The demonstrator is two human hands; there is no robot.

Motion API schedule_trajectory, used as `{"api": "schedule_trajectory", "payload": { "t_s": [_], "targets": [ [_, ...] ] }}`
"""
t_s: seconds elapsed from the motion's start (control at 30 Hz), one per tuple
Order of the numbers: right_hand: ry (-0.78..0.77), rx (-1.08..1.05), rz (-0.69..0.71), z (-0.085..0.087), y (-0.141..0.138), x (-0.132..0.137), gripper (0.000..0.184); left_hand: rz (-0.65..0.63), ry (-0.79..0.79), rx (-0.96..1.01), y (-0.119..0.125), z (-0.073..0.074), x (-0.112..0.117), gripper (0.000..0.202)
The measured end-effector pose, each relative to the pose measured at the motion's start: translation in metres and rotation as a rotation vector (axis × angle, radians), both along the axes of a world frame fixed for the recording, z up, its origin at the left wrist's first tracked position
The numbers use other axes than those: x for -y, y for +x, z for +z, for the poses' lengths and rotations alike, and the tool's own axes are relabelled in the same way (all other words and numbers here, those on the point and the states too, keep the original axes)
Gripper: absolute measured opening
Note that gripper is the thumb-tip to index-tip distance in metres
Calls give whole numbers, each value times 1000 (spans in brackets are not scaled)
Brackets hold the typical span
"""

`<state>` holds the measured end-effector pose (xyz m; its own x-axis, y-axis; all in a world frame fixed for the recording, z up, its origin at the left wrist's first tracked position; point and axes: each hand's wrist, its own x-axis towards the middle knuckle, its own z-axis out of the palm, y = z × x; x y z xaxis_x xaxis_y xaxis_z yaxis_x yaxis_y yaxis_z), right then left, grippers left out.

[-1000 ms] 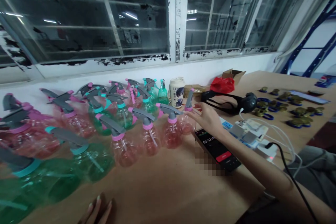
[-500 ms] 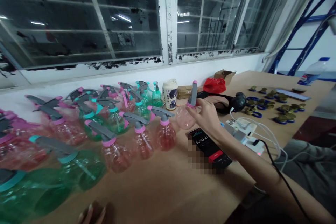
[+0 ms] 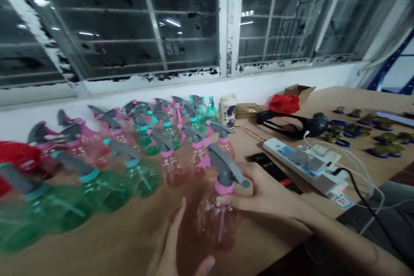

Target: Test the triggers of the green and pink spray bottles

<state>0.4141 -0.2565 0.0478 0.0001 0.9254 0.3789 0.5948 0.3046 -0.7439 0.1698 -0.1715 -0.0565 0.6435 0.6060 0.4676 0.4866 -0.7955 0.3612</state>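
My right hand (image 3: 255, 189) is closed round the neck of a pink spray bottle (image 3: 220, 220) with a grey trigger head and a pink collar. The bottle is upright near the front of the table. Just to its left is my left hand (image 3: 176, 246), fingers apart and holding nothing, with the thumb close to the bottle's base. Behind them stand other pink spray bottles (image 3: 173, 166) and, to the left, green spray bottles (image 3: 106, 189) with turquoise collars.
A phone (image 3: 270, 166) lies behind my right wrist, beside a white power strip (image 3: 291, 155) with cables. Further back are a paper cup (image 3: 228, 110), a black strap device (image 3: 315, 124) and a red bag (image 3: 284, 103). Several brass-coloured pieces (image 3: 388, 138) lie at the right.
My right hand has brought the pink bottle from the back of the table toward me. My left hand has come up beside it. The view has turned left.
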Motion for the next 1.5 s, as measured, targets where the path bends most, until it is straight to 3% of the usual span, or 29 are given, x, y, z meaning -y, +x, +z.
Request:
{"api": "schedule_trajectory", "payload": {
  "t_s": [0.07,0.17,0.37,0.47,0.63,0.73,0.8,0.93,1.03,1.2,1.33,1.5],
  "targets": [
    [-22,15,169,-6,-18,-16,14,21,-84,26,-7,5,5,87],
    [22,38,349,-14,-45,-39,17,27,-170,74,-29,1,4,88],
    [50,106,503,-18,-87,-72,16,203,-275,129,-66,-9,4,73],
    [24,83,509,-21,-100,-81,20,183,-367,197,-70,-9,4,72],
    [-49,-87,455,-28,-113,-89,65,242,-378,197,-66,-11,4,73],
    [-36,-174,494,-29,-118,-94,64,201,-390,169,-60,-9,4,76],
    [-30,-197,495,-28,-120,-97,52,187,-398,155,-55,-7,5,78],
    [-34,-170,433,-30,-121,-98,31,192,-367,99,-51,-7,6,81],
    [-24,-180,431,-34,-119,-98,37,173,-309,18,-58,-12,6,89],
    [56,-189,468,-36,-113,-99,41,139,-15,-150,-80,-26,2,104],
    [66,-134,460,-35,-111,-100,40,160,98,-220,-87,-32,1,95],
    [37,-122,453,-36,-111,-100,35,173,102,-242,-84,-31,4,84]
  ]
}}
